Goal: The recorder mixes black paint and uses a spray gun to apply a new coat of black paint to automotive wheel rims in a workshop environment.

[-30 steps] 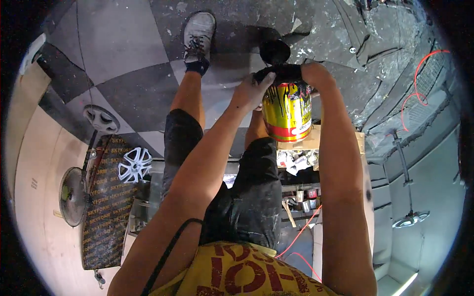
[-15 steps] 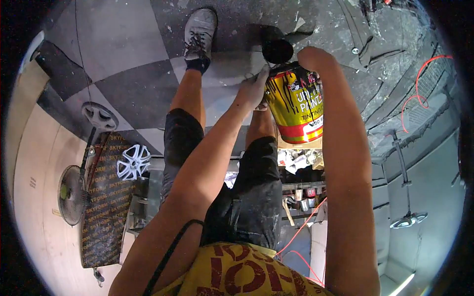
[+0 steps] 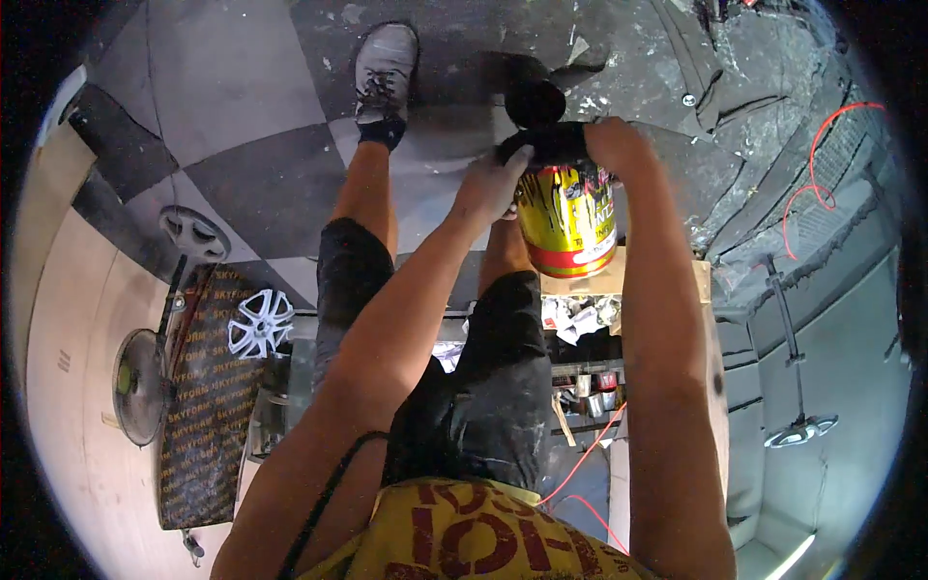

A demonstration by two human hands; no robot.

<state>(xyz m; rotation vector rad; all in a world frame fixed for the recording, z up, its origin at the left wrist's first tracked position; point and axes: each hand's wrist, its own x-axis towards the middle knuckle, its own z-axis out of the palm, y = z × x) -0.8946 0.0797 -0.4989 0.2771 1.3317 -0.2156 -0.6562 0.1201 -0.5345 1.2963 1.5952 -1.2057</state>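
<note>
Between my hands is a paint can point(image 3: 570, 222) with a yellow and red label, black drips running down its side. Its black top point(image 3: 556, 143) faces partly up, and I cannot make out whether that is a lid or dark paint inside. My left hand point(image 3: 495, 179) grips the left side near the top, thumb at the rim. On the right, my right hand point(image 3: 617, 145) is closed at the upper rim, its fingers mostly hidden. Just beyond the can sits a round black container point(image 3: 535, 103), its contents too dark to tell.
A wooden-topped stand point(image 3: 691, 280) with crumpled paper point(image 3: 577, 319) and small cans point(image 3: 594, 387) is under and right of my arms. Left are a silver wheel cover point(image 3: 261, 324), a fan point(image 3: 140, 377) and a printed board point(image 3: 208, 416). A red hose point(image 3: 817, 174) hangs at right.
The can has tipped back toward upright, so more of its black top shows and less of its label. Both hands have stayed on it, the right shifting slightly left and nearer.
</note>
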